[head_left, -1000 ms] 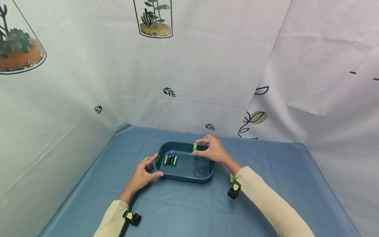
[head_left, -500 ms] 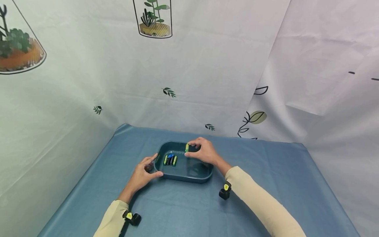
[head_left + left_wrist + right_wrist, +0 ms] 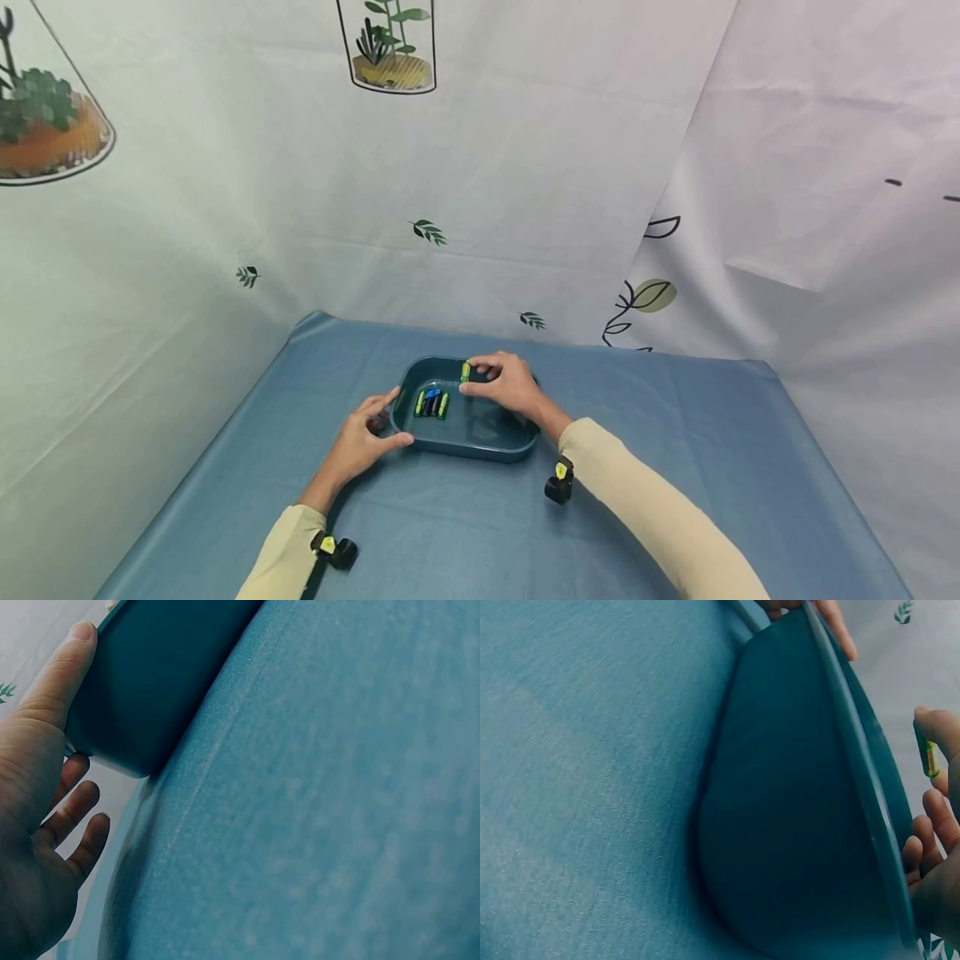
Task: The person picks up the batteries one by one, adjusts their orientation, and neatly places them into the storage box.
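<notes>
A dark teal tray rests on the blue cloth. Toward its left end several batteries, green-yellow and black with blue, lie side by side. My left hand spans the tray's left end, index finger at the rim and thumb straight along the front wall. The left wrist view shows this thumb against the tray wall, other fingers loose below. Over the tray's back half, my right hand pinches a green-yellow battery upright between thumb and fingers; the right wrist view also shows that battery, beyond the rim.
Blue cloth covers the table around the tray. Pale hanging fabric printed with plants closes off the back and sides. Black wrist cameras hang from both sleeves. My right sleeve crosses the table to the tray's right.
My right hand has moved left over the tray with the battery, toward the row. A green battery visible earlier by the right forearm is now hidden behind the sleeve. The left hand stays put.
</notes>
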`<state>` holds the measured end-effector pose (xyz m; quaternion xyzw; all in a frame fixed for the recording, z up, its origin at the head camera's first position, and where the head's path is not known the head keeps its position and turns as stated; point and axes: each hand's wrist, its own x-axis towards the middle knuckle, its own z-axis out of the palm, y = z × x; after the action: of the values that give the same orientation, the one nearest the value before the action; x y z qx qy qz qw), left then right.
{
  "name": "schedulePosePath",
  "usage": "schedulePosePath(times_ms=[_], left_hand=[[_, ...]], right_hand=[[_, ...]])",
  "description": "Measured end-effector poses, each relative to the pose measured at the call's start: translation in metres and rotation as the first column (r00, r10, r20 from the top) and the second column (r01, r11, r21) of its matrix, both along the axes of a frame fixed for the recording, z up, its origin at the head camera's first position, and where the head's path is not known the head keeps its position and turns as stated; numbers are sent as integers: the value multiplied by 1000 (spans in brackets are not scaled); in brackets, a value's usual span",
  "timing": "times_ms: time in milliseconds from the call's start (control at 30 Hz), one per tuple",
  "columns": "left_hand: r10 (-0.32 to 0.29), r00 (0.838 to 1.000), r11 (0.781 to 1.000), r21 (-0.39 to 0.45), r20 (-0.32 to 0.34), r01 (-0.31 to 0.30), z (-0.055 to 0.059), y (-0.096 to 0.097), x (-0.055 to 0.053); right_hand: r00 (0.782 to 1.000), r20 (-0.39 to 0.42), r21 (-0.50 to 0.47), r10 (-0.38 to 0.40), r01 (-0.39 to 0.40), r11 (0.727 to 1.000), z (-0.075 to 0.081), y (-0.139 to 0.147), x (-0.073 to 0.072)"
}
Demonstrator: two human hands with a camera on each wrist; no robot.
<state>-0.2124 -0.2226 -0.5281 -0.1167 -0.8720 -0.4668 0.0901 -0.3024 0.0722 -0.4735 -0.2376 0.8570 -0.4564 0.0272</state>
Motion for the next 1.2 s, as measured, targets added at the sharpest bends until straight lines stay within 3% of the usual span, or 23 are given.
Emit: schedulePosePath(times_ms=[467, 1200], left_hand=[[9, 1000, 1000, 0, 13, -9, 0, 0, -2], [21, 999, 1000, 6, 34, -21, -2, 1, -2]], right_hand=[[998, 54, -15, 27, -26, 1000, -10, -19, 2], [990, 133, 32, -42, 38, 999, -23, -35, 4]])
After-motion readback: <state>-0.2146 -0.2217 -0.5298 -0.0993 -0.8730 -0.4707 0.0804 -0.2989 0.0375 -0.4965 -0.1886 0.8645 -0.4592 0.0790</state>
